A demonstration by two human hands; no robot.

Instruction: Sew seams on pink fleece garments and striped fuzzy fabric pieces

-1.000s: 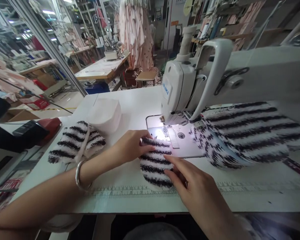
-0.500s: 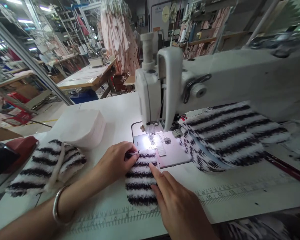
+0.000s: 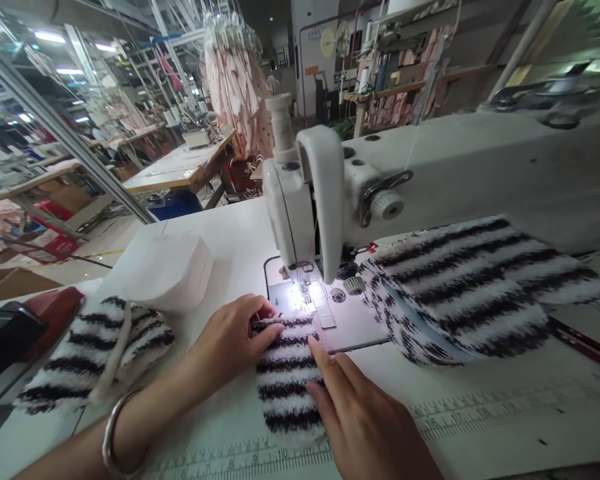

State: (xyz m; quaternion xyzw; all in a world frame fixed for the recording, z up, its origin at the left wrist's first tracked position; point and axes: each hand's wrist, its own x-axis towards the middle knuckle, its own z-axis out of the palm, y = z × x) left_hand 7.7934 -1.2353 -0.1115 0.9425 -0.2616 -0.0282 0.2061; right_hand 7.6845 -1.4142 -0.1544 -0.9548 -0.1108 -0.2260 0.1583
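Note:
A small black-and-white striped fleece piece [image 3: 291,380] with a rounded near end lies on the sewing machine's table, its far edge just in front of the lit presser foot [image 3: 306,293]. My left hand [image 3: 237,340] pinches its far left corner, thumb on top and fingertips partly hidden. Along the right edge, my right hand [image 3: 365,407] holds the piece with the index finger stretched toward the foot and the thumb lower down; the other fingers are curled. The white sewing machine [image 3: 290,207] stands right behind both hands.
Right of the needle plate lies a stack of striped fleece pieces [image 3: 460,287]. To the left are a folded striped piece [image 3: 90,353], a white padded block [image 3: 165,273] and a dark phone [image 3: 10,337]. A printed ruler [image 3: 255,460] runs along the near table edge.
The camera view has shifted slightly, so the table, machine and hands sit lower in the picture. Both hands keep their places on the striped piece, with little visible movement against the presser foot.

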